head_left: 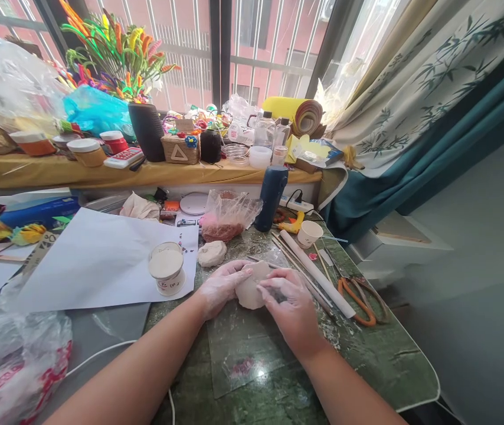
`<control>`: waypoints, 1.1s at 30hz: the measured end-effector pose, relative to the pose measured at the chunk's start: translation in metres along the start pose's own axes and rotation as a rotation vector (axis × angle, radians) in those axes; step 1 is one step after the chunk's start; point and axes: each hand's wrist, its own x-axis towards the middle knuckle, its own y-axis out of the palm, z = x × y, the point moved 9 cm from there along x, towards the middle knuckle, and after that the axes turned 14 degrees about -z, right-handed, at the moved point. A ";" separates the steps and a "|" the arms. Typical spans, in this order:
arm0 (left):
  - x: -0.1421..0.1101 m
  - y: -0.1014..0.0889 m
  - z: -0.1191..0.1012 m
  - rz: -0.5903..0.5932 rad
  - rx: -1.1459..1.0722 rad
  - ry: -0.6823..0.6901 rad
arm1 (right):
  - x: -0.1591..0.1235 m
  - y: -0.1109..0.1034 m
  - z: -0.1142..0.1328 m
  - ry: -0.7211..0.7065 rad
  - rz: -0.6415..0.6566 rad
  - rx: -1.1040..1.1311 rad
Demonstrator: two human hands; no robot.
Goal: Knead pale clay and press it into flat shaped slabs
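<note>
Both my hands hold a pale lump of clay (251, 287) just above the green marble table (367, 348). My left hand (221, 286) cups its left side, fingers curled round it. My right hand (290, 304) pinches the right edge with thumb and fingertips. Both hands are dusted white. A second lump of clay (211, 253) lies on the table a little behind my left hand. A white tub (166, 269) stands on a sheet of white paper (97, 260) to the left.
A plastic bag of pinkish material (228, 215), a dark blue bottle (271, 198) and a paper cup (309, 233) stand behind. A white rolling pin (316, 273), thin sticks and orange-handled scissors (358, 298) lie to the right. A cluttered shelf runs along the window.
</note>
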 end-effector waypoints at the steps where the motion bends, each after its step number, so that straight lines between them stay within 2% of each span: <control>1: 0.000 0.001 0.000 0.008 -0.005 0.004 | 0.000 0.003 0.002 -0.001 0.022 -0.026; 5: -0.003 0.002 -0.001 -0.004 0.006 0.008 | 0.001 0.007 -0.011 0.155 0.005 -0.091; 8: -0.004 0.002 -0.001 -0.015 0.021 0.000 | -0.001 0.009 -0.025 0.258 0.003 -0.046; 10: -0.004 0.002 -0.001 -0.017 0.022 0.003 | -0.004 0.014 -0.038 0.369 0.004 0.076; 14: -0.003 -0.001 -0.001 -0.046 0.014 0.000 | -0.010 0.026 -0.061 0.650 -0.065 0.460; 19: -0.001 -0.003 0.001 -0.059 0.020 -0.001 | -0.016 0.043 -0.061 0.819 0.067 0.614; 26: 0.002 -0.007 0.001 -0.097 -0.019 -0.077 | -0.015 0.034 -0.068 1.072 -0.031 0.945; 28: 0.003 -0.010 0.002 -0.116 -0.030 -0.104 | -0.006 0.023 -0.063 1.019 -0.063 0.970; 29: 0.003 -0.010 0.002 -0.116 -0.030 -0.116 | 0.001 0.013 -0.058 0.930 -0.100 0.951; 31: 0.003 -0.010 0.002 -0.098 -0.027 -0.134 | 0.018 -0.013 -0.040 0.632 -0.200 0.822; 32: 0.003 -0.009 0.003 -0.085 -0.026 -0.140 | 0.023 -0.022 -0.026 0.457 -0.201 0.714; 33: 0.004 -0.008 0.003 -0.070 -0.028 -0.147 | 0.025 -0.023 -0.010 0.290 -0.145 0.589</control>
